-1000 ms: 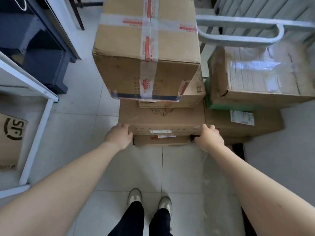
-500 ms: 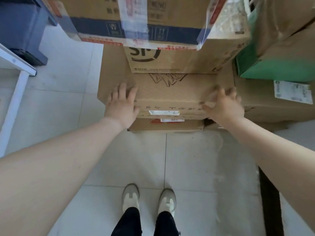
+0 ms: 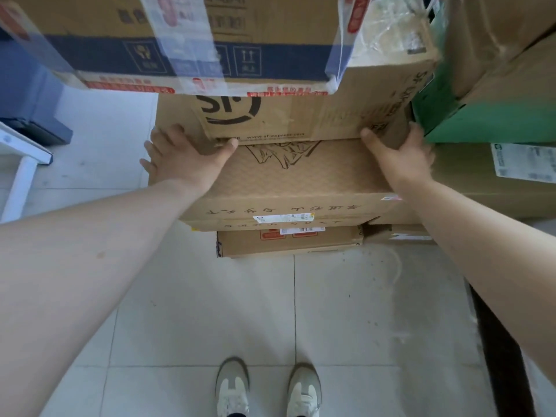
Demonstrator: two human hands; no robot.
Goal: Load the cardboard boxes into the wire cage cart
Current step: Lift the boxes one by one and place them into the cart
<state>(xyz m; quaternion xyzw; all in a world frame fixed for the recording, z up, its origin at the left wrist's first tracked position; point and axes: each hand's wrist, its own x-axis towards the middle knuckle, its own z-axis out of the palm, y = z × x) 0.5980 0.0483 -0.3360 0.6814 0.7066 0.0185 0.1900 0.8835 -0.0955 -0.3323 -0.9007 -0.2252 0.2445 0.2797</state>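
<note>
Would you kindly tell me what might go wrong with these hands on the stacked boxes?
1. The taped top box overhangs the SF box that the left hand and right hand flank; lifting could tip it forward.
2. The green box crowds the right hand, so it may get pinched.

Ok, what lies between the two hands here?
Head view: the SF box fills the gap between the left hand and right hand, sitting on the flat box.

A single head-worn view (wide-angle) is directed forward and steeply downward; the box stack (image 3: 301,176) is framed at close range, the shoes (image 3: 233,386) at the lower edge.
</note>
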